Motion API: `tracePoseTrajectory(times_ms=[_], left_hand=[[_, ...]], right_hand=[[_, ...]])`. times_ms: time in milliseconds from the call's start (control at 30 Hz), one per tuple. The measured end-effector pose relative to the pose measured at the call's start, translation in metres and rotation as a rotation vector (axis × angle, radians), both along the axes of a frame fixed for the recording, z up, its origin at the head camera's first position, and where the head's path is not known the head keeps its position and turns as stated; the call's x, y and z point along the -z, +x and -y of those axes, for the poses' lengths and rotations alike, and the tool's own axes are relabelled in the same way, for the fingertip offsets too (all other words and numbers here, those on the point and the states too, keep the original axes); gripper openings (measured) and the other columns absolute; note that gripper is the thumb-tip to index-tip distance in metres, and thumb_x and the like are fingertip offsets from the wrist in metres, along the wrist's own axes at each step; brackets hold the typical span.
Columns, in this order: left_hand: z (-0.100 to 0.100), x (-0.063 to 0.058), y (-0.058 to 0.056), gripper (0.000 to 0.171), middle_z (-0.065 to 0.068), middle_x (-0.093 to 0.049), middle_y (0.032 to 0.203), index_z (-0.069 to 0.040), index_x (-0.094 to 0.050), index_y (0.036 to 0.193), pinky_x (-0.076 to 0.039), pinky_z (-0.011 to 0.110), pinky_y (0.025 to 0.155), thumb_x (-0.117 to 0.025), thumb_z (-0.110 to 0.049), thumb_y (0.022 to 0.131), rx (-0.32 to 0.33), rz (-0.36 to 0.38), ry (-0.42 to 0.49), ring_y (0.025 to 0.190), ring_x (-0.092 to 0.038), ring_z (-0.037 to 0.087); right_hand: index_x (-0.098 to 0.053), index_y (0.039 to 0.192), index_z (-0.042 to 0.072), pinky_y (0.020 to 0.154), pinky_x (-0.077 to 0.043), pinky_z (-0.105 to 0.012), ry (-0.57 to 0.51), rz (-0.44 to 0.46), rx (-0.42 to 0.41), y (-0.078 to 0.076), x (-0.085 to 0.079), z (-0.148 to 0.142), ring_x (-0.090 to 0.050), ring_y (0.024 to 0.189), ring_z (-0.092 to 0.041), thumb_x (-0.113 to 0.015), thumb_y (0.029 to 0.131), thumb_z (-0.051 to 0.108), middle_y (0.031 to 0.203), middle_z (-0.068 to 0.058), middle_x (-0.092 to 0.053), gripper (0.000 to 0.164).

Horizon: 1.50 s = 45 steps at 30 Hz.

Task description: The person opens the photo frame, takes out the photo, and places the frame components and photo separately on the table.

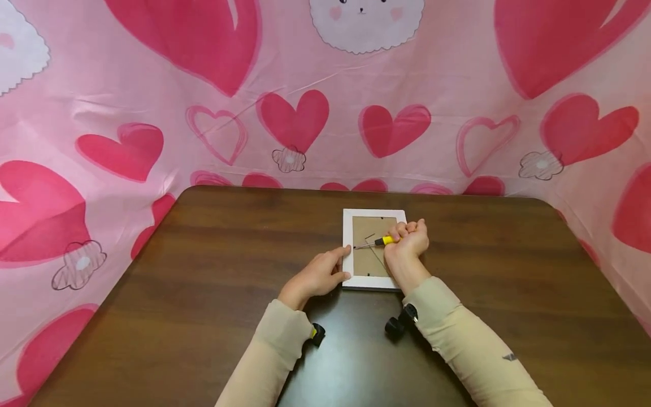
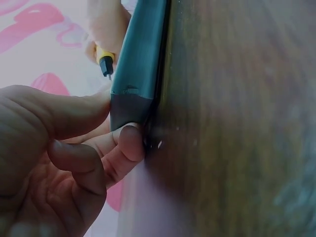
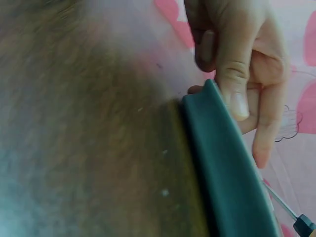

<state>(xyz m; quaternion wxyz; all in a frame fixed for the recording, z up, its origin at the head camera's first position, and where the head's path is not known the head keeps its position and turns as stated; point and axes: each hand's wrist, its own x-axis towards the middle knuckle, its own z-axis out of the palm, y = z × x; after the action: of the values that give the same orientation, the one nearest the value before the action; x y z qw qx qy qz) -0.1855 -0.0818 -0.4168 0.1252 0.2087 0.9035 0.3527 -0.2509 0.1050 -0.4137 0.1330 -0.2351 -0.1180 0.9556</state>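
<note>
Picture frame (image 1: pixel 347 229), one, lying back up on the table (image 1: pixel 178 294). At its left border: left hand (image 1: pixel 321 272), thumb and fingers pinching the edge toward the near corner; a firm brace here should keep the frame from sliding. At its inner left edge: small dark tab (image 1: pixel 355 247), with the tip of a screwdriver (image 1: pixel 378 241) at or just beside it; probably best worked with the tip low and slow, light leverage, clear of the bracing fingers. Over its right side: right hand (image 1: pixel 408 249), fingers curled round the screwdriver. Materials: frame border white, straight-edged, side smoothly hollowed; backing board (image 1: pixel 363 263) within it flat, brown, rectangular, bearing a thin dark bent line, wire or slit uncertain; screwdriver shaft slim, metal, handle black and yellow; table beneath it dark, wood-grained, glossy.
</note>
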Motion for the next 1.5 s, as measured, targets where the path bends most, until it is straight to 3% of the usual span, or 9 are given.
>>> tracePoseTrajectory(times_ms=[200,333,600,833,1067,1267,1500], left_hand=[[-0.001,-0.002,-0.002,0.056,0.002,-0.054,0.081,-0.001,-0.044,0.147,-0.040,0.027,0.073,-0.065,-0.012,0.096,0.014,-0.025,-0.005,0.071,-0.046,0.012],[-0.001,-0.002,0.001,0.058,0.001,-0.053,0.080,-0.002,-0.041,0.149,-0.039,0.028,0.073,-0.064,-0.012,0.096,0.028,0.001,-0.011,0.071,-0.045,0.012],[0.001,0.000,0.005,0.060,0.000,-0.052,0.079,-0.001,-0.040,0.149,-0.039,0.027,0.072,-0.064,-0.011,0.096,0.032,-0.011,-0.013,0.070,-0.045,0.012],[0.002,0.000,0.004,0.058,0.001,-0.054,0.079,0.000,-0.042,0.148,-0.040,0.025,0.071,-0.065,-0.010,0.095,0.046,-0.043,-0.010,0.070,-0.046,0.011],[0.002,-0.003,0.004,0.059,0.002,-0.055,0.082,0.001,-0.040,0.149,-0.041,0.028,0.074,-0.064,-0.010,0.096,0.042,-0.034,-0.020,0.074,-0.048,0.013],[0.002,-0.001,0.004,0.057,0.004,-0.055,0.084,0.002,-0.042,0.147,-0.042,0.032,0.078,-0.064,-0.010,0.095,0.038,-0.056,-0.029,0.079,-0.050,0.015],[0.001,0.000,0.003,0.058,0.007,-0.057,0.089,0.002,-0.041,0.148,-0.043,0.036,0.083,-0.064,-0.010,0.096,0.045,-0.049,-0.037,0.087,-0.053,0.019]], right_hand=[[-0.028,0.054,0.013,0.040,-0.019,-0.019,0.001,-0.046,-0.014,-0.002,-0.001,-0.001,-0.021,0.036,-0.010,-0.029,0.109,0.030,0.041,0.003,-0.026,0.057],[-0.027,0.054,0.013,0.041,-0.018,-0.020,0.049,-0.035,-0.010,0.002,0.000,-0.001,-0.021,0.036,-0.011,-0.028,0.109,0.028,0.041,0.002,-0.026,0.057],[-0.031,0.052,0.013,0.041,-0.019,-0.020,0.184,-0.081,0.025,0.007,-0.004,0.007,-0.021,0.037,-0.009,-0.030,0.109,0.023,0.040,0.004,-0.026,0.058],[-0.034,0.051,0.014,0.040,-0.019,-0.018,0.314,-0.129,-0.015,0.004,-0.019,0.019,-0.022,0.038,-0.006,-0.032,0.108,0.024,0.041,0.006,-0.028,0.058],[-0.035,0.051,0.013,0.040,-0.017,-0.016,0.400,-0.160,0.004,0.001,-0.032,0.034,-0.022,0.037,-0.004,-0.037,0.108,0.023,0.043,0.007,-0.029,0.058],[-0.034,0.053,0.013,0.042,-0.018,-0.016,0.584,-0.196,-0.029,0.006,-0.039,0.052,-0.023,0.041,-0.003,-0.037,0.108,0.023,0.045,0.007,-0.029,0.056],[-0.033,0.052,0.013,0.045,-0.016,-0.017,0.682,-0.272,-0.051,0.010,-0.041,0.062,-0.022,0.044,-0.003,-0.037,0.108,0.020,0.047,0.007,-0.027,0.056]])
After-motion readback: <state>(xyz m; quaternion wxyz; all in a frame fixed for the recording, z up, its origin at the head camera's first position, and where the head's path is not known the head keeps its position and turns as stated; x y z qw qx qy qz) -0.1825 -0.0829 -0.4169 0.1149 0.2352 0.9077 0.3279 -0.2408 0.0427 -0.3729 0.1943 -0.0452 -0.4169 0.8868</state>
